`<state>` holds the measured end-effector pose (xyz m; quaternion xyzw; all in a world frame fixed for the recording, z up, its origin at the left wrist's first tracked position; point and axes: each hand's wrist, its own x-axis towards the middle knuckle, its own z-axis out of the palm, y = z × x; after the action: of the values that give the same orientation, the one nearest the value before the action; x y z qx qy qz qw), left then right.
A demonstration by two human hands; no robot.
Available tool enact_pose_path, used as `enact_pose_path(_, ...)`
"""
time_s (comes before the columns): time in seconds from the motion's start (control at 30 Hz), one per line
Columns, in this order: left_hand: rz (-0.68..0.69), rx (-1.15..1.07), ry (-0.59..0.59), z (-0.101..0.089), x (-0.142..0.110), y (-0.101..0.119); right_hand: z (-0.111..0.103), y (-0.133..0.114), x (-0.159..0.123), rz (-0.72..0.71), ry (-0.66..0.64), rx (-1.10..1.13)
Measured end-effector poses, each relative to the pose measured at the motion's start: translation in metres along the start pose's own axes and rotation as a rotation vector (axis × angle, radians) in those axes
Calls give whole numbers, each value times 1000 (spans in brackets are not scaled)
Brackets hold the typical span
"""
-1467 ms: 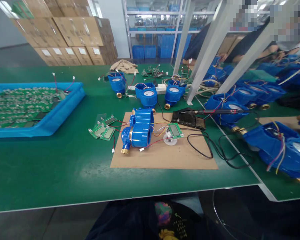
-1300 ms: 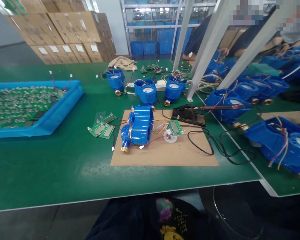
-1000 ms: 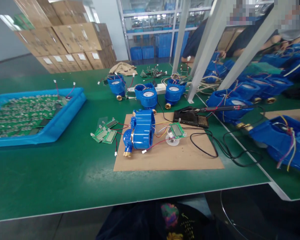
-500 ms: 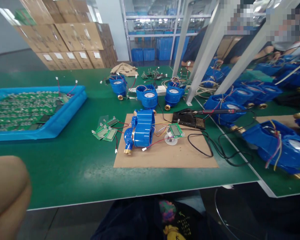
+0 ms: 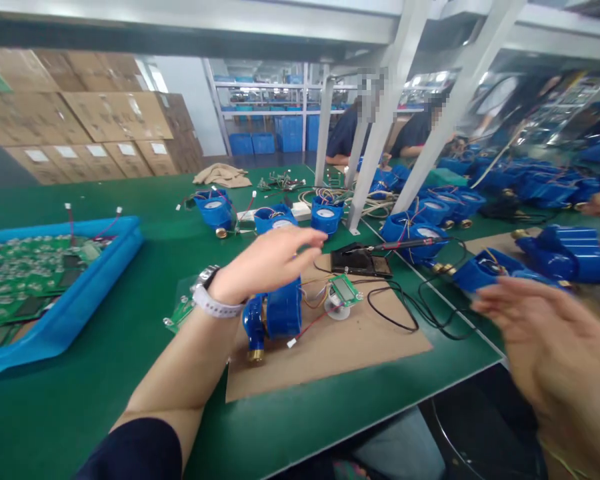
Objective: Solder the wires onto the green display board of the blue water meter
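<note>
Near the middle of the bench (image 5: 105, 373), on the cardboard mat (image 5: 340, 347), lay the blue meter (image 5: 277, 313), and my left hand (image 5: 265, 263) hovered just over it, fingers spread and holding nothing. My right hand (image 5: 545, 347) hung blurred past the bench's right front corner, fingers open, empty, well apart from the meter.
</note>
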<state>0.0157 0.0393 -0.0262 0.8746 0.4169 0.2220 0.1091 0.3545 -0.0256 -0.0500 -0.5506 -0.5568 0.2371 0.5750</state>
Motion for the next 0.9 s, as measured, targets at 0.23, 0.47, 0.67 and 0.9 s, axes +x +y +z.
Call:
enact_pose_path(0.23,-34,183,-270,53,17,-18,61,43,14,88,-324,-40)
enact_pose_path(0.47,-90,226,-257,55,13,-18,88,69,39,58,-869,-26)
enact_pose_path(0.67,-71,86,-246,59,10,-22,89,98,30,229,-1124,37)
enact_pose_path(0.9,-89,-33,-261,52,10,-26,111,93,11,343,-982,68)
